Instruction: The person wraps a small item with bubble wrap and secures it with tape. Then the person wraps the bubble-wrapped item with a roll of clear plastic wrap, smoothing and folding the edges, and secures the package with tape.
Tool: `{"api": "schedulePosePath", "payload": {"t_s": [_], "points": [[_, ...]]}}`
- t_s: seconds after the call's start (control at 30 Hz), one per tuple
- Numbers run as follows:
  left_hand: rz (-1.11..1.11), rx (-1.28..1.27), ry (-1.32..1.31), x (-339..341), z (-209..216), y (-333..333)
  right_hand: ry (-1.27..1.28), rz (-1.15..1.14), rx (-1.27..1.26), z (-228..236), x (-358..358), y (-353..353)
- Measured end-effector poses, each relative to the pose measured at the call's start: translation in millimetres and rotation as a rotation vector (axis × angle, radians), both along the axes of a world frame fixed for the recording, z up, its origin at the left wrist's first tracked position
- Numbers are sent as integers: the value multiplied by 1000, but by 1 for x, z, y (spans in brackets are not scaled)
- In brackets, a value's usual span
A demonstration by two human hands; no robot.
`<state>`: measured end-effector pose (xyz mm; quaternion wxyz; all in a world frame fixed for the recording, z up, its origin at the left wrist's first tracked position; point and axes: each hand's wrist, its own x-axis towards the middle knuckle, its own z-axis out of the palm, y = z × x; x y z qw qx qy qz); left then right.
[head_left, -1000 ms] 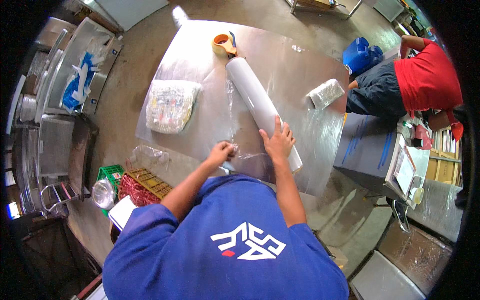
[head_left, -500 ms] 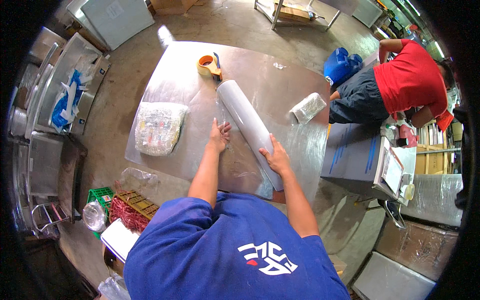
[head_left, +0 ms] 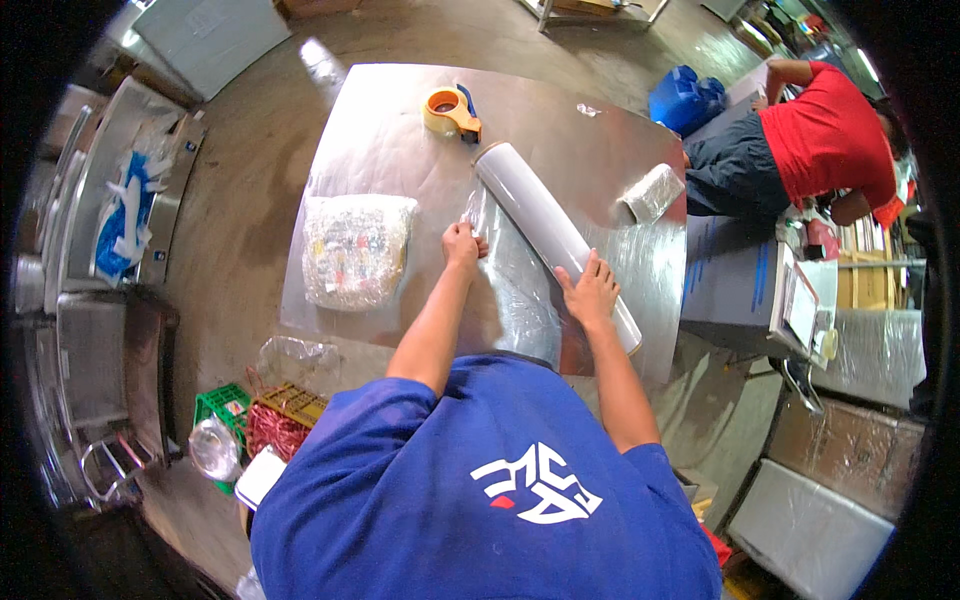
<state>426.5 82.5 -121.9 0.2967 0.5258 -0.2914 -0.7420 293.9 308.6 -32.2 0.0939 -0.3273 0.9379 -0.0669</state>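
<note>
Film roll [head_left: 550, 235] looks long, whitish and glossy, its loose sheet [head_left: 520, 290] transparent.

The desk [head_left: 385, 125] is viewed from above, fairly near, by a head-worn fisheye camera faced down past a blue shirt [head_left: 420, 490], surrounding floor [head_left: 235, 220] included.

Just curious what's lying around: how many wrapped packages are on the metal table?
2: the larger wrapped package lies left of the left hand, the smaller wrapped package near the right edge of the metal table.
</note>
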Motion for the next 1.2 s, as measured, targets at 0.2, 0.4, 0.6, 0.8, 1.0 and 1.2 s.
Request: {"api": "schedulePosePath", "payload": {"t_s": [0.2,0.4,0.6,0.8,1.0,1.2], "points": [[16,-147,-235,11,55,26,-127,-34,-28,-5,-21,22],[17,-213,-297,23,65,22,-263,-116,-95,-14,-42,25],[16,-490,-538,35,55,9,148,115,-183,-1,-5,-30],[31,-257,-435,96,102,32,-13,103,-31,-6,-28,-27],[67,-491,-459,108,74,42,285,259,-319,-18,-20,-61],[116,-399,-508,136,85,59,90,335,-194,-19,-40,-74]]}}
